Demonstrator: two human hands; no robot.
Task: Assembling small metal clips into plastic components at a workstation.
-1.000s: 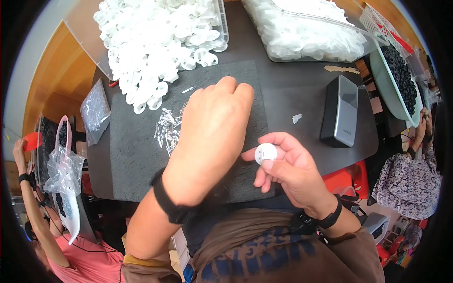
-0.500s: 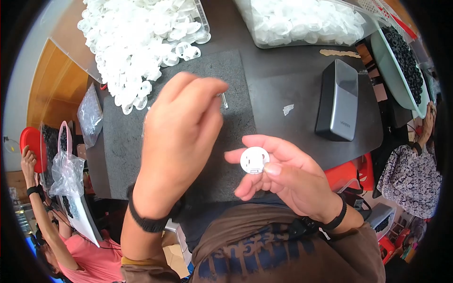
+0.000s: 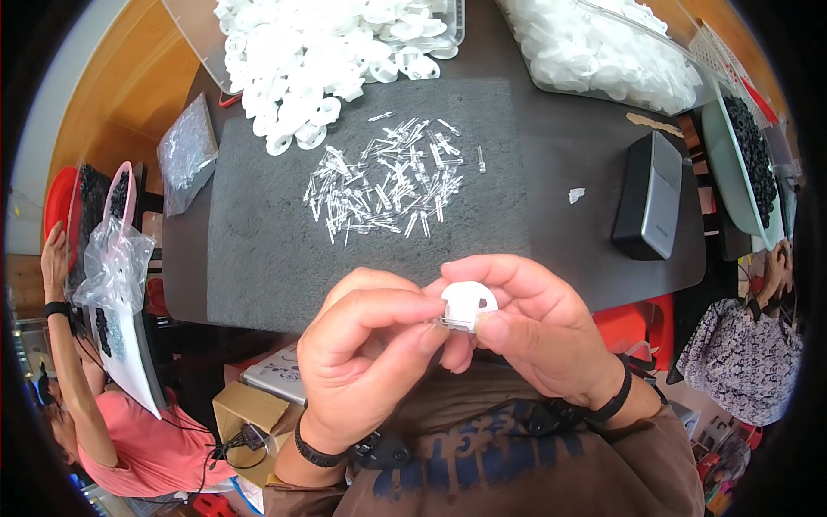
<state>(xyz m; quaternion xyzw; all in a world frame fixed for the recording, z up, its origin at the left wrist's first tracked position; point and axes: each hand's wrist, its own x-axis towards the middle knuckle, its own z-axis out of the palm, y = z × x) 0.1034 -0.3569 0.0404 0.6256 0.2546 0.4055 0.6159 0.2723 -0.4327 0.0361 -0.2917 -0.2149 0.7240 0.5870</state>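
Note:
My right hand (image 3: 547, 345) pinches a round white plastic disc (image 3: 466, 300) between thumb and fingers, low in front of my body. The disc has a small opening in its face and a raised edge at the bottom. At its left edge, the thumb and index finger of my left hand (image 3: 370, 332) close on a small clear LED, mostly hidden by the fingertips; only thin wire legs show beside the disc. Beyond both hands, a loose heap of clear LEDs with metal legs (image 3: 392, 185) lies on a dark grey mat (image 3: 254, 233).
White plastic pieces (image 3: 297, 73) spill from a clear bin onto the mat's far edge. Another clear bin (image 3: 603, 60) of white pieces stands far right. A grey-black box (image 3: 650, 198) sits at right, near a green tub (image 3: 728, 164) of black parts. At left, a co-worker's arm (image 3: 77, 362) reaches up.
My left hand has come back from over the LED heap to meet the disc in my right hand. The view has shifted, uncovering the heap.

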